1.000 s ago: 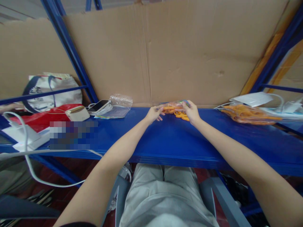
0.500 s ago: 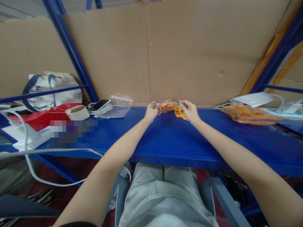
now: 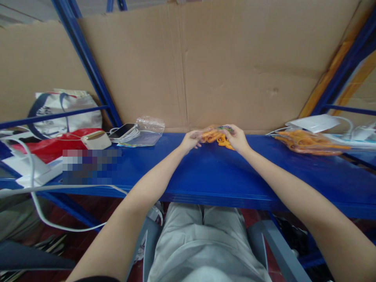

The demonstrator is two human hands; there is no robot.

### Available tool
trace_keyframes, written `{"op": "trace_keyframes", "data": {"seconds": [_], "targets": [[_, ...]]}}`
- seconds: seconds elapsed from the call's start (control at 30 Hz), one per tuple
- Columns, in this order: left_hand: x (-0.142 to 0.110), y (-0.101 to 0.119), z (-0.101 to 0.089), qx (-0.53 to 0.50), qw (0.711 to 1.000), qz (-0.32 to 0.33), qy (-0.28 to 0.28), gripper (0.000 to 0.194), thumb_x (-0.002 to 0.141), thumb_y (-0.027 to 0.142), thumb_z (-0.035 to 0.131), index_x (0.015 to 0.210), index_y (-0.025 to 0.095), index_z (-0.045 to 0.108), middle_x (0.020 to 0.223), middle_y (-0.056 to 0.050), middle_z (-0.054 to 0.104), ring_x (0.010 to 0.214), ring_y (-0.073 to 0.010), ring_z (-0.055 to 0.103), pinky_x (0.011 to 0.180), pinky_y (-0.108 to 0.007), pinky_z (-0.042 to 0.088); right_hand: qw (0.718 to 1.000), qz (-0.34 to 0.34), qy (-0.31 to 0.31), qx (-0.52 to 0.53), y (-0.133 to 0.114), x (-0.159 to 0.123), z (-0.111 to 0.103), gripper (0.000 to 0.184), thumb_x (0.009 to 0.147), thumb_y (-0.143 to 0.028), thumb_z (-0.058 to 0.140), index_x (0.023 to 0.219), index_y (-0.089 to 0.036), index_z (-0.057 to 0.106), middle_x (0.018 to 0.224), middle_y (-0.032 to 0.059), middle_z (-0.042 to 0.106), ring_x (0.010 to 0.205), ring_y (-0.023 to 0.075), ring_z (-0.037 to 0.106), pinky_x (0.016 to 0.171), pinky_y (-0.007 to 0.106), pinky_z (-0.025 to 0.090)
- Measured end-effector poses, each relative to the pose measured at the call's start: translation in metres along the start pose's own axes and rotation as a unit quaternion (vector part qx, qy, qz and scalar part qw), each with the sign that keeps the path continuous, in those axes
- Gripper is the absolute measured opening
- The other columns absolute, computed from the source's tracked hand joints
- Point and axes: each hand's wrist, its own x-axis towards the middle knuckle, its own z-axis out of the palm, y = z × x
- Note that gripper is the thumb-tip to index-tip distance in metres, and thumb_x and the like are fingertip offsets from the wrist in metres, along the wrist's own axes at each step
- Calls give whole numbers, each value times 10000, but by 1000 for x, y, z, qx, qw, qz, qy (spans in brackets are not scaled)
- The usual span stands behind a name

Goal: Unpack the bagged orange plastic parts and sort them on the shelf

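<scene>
A clear plastic bag with orange ring-like pieces inside is stretched between my two hands over the back of the blue shelf. My left hand pinches the bag's left end. At the other end, my right hand grips the bag near a patch of dark and green print. Some yellow-orange pieces lie on the shelf just below the bag, beside my right fingers. What exactly these pieces are is too small to make out.
The blue shelf backs onto a cardboard panel. On the right lies another bag of orange pieces. To the left are a phone with a white cable, a flat clear bag, a red bag and a white tote.
My left hand has shifted slightly right and down. The bag between my hands is tilted differently, showing more of the orange pieces and the printed patch.
</scene>
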Motion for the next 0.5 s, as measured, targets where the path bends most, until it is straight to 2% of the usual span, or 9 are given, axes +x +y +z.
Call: {"op": "trace_keyframes", "data": {"seconds": [0.13, 0.27, 0.4, 0.5], "targets": [[-1, -4, 1, 11, 999, -19, -32, 246, 882, 249, 691, 1117, 189, 724, 711, -20, 740, 439, -73, 586, 410, -142, 402, 1000, 16, -25, -6, 6, -1, -2, 339, 716, -515, 785, 897, -251, 673, 985, 61, 747, 955, 247, 699, 933, 474, 565], [3, -6, 5, 23, 1000, -10, -8, 99, 888, 175, 658, 917, 145, 747, 713, -48, 738, 462, -88, 590, 455, -176, 422, 998, 37, -52, -5, 7, -2, -4, 425, 683, -626, 779, 800, -230, 678, 832, 55, 727, 822, 241, 701, 804, 441, 603], [5, -2, 7, -10, 1000, 10, 16, 174, 883, 92, 647, 714, 132, 646, 602, -12, 666, 443, -67, 540, 480, -171, 415, 996, 69, -53, 11, 5, -1, -3, 559, 627, -762, 743, 662, -218, 617, 656, 29, 653, 637, 190, 646, 593, 345, 577], [2, 3, 8, -37, 999, 12, 32, 247, 876, 42, 631, 662, 143, 559, 539, 22, 606, 426, -54, 509, 492, -167, 420, 995, 82, -45, 31, 1, -2, -1, 625, 553, -818, 744, 649, -214, 611, 634, 19, 644, 600, 172, 626, 557, 326, 564]]}}
